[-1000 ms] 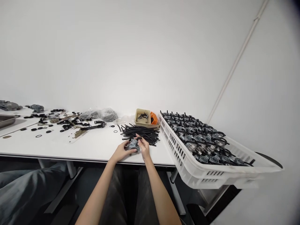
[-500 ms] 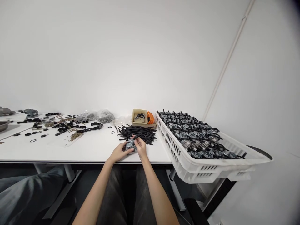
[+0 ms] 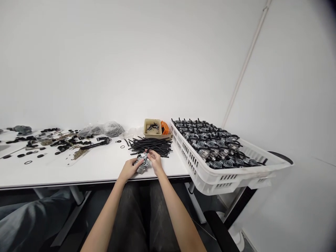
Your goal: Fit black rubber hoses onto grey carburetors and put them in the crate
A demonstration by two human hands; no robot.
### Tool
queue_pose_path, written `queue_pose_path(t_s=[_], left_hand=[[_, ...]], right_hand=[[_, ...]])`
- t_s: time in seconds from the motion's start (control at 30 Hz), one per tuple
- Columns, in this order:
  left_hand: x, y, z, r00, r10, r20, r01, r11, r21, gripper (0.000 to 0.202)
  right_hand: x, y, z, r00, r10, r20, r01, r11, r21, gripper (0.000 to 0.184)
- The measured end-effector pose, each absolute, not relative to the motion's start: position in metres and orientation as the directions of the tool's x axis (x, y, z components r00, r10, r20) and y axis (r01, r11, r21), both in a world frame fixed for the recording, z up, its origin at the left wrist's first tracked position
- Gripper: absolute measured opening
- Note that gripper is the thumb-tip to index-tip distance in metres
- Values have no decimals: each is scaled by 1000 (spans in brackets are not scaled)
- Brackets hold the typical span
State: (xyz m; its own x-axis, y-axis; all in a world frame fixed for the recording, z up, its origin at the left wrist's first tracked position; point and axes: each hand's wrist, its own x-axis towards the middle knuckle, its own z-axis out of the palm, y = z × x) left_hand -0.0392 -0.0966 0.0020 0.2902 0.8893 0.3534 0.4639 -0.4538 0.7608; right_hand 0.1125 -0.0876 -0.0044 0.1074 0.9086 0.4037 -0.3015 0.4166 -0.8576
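Note:
A grey metal carburetor (image 3: 143,165) is held low over the front edge of the table. My left hand (image 3: 129,168) is closed around its left side, with the thumb over the top. At its upper right, the fingers of my right hand (image 3: 155,161) pinch a black rubber hose (image 3: 148,151), mostly hidden by the fingers. Just beyond both hands lies a loose pile of cut black hoses (image 3: 153,144).
To the right, a white plastic crate (image 3: 194,164) holds rows of carburetors with black hoses. Behind the pile stand a beige tray (image 3: 148,131) of small metal parts and an orange basket (image 3: 165,126). A wristwatch (image 3: 94,144), plastic bags (image 3: 112,128) and scattered black caps lie leftward. Someone's leg (image 3: 39,217) shows below.
The carburetor has turned in my hands and tilted, showing a different side. My right hand has shifted slightly around it. The whole view has swung a little to the right.

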Motion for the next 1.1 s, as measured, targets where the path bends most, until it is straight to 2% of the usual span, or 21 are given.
queue_pose_path(t_s=[0.43, 1.1], left_hand=[[-41, -99, 4, 245, 905, 347, 464, -424, 778, 52], [-42, -91, -5, 224, 912, 343, 473, -409, 780, 50]], right_hand=[[113, -87, -6, 76, 962, 262, -492, 264, -830, 27], [113, -83, -10, 66, 967, 247, -493, 247, -834, 27]])
